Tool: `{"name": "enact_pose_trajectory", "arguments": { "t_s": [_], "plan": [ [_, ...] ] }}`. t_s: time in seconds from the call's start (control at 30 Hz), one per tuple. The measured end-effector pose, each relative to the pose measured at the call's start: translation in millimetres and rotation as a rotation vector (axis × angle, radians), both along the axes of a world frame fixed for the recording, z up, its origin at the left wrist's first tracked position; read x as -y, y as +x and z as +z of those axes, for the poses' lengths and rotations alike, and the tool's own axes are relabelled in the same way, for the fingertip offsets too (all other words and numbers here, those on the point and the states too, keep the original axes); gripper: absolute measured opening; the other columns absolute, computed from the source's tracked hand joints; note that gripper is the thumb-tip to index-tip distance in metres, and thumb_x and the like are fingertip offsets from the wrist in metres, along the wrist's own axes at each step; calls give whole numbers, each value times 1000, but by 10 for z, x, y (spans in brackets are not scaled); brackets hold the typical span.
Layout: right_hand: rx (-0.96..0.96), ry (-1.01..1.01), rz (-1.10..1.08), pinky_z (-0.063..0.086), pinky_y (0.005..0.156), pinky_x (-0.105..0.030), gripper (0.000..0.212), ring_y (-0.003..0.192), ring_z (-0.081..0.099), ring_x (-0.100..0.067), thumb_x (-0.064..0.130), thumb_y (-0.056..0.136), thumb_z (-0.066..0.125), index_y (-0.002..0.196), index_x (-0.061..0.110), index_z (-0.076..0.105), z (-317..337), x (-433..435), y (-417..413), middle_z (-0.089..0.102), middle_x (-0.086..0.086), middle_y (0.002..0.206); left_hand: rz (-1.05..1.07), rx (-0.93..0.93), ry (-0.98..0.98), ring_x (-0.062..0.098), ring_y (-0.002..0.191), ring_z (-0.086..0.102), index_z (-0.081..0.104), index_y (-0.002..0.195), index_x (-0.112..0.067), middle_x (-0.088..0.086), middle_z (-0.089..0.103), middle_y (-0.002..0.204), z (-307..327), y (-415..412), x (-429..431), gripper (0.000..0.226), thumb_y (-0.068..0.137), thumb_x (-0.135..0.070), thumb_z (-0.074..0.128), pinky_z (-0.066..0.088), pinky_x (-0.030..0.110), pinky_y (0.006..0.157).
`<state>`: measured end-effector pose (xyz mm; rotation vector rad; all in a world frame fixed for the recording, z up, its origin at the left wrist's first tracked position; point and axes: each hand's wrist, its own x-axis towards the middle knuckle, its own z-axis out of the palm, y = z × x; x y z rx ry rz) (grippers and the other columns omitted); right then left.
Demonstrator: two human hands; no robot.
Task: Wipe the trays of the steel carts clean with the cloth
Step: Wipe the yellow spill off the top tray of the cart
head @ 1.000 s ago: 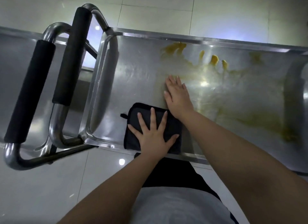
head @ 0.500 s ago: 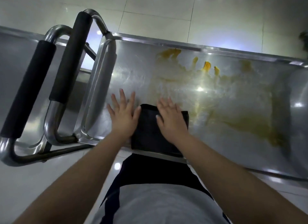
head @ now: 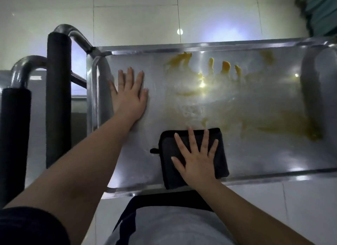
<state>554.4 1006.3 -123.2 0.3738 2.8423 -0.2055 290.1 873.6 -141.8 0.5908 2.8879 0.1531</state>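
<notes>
Forearms, bare, stretch out over a grey-and-dark shirt (head: 164, 226) onto the steel tray (head: 264, 153) of the cart. Nearest, the right hand (head: 197, 162) lies palm-down on the black cloth (head: 221, 153), fingers straight and fanned wide, gripping nothing, simply flat on the fabric. That cloth is folded into a thick pad and sits on the tray floor right against the near rim, a little right of the person's middle, with a small loop poking out at its left edge. Farther in and to the left, the left hand (head: 129, 98) rests flat on bare steel close to the tray's left wall, fingers straight and fairly close together, thumb out to the right, the arm stretched long. The two hands are well apart. Yellow smears (head: 226, 67) streak the far and right parts of the tray, thickest near the far rim. Left of the tray stand two cart handles (head: 58, 98) sleeved in black foam. Beyond the far rim, pale floor tiles (head: 127, 16) shine.
</notes>
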Motion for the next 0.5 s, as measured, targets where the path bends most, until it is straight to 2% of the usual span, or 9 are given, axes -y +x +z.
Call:
{"name": "enact_pose_trajectory", "arguments": {
  "t_s": [0.17, 0.3, 0.4, 0.5],
  "plan": [
    [-2, -12, 42, 4, 109, -75, 70, 146, 3, -49, 71, 91, 28, 154, 43, 13, -39, -59, -185, 11, -6, 164, -2, -3, 40, 25, 150, -1, 10, 155, -33, 3, 6, 164, -11, 8, 8, 58, 101, -50, 16, -7, 57, 116],
    [-63, 14, -17, 0, 111, -72, 70, 147, 1, -46, 70, 91, 27, 154, 45, 9, -79, -295, -976, 7, -3, 165, -14, 5, 38, 24, 150, -4, 8, 156, -32, 3, 3, 164, -18, 7, 15, 58, 101, -49, 17, -11, 54, 117],
    [-55, 37, -77, -7, 111, -69, 69, 147, -8, -43, 73, 90, 15, 151, 49, -5, -108, -542, -1771, -2, 1, 165, -2, 25, 48, 22, 150, -6, 6, 156, -34, 1, 0, 164, -13, -2, 10, 58, 101, -48, 15, -10, 54, 117],
    [-25, 65, -62, -10, 111, -68, 69, 147, -13, -42, 74, 88, 8, 150, 50, -10, -103, -652, -2258, -10, 2, 164, 9, 24, 48, 20, 150, -8, 5, 156, -35, -1, -1, 164, -13, -33, 24, 57, 101, -49, 13, -6, 56, 118]
  ]
}}
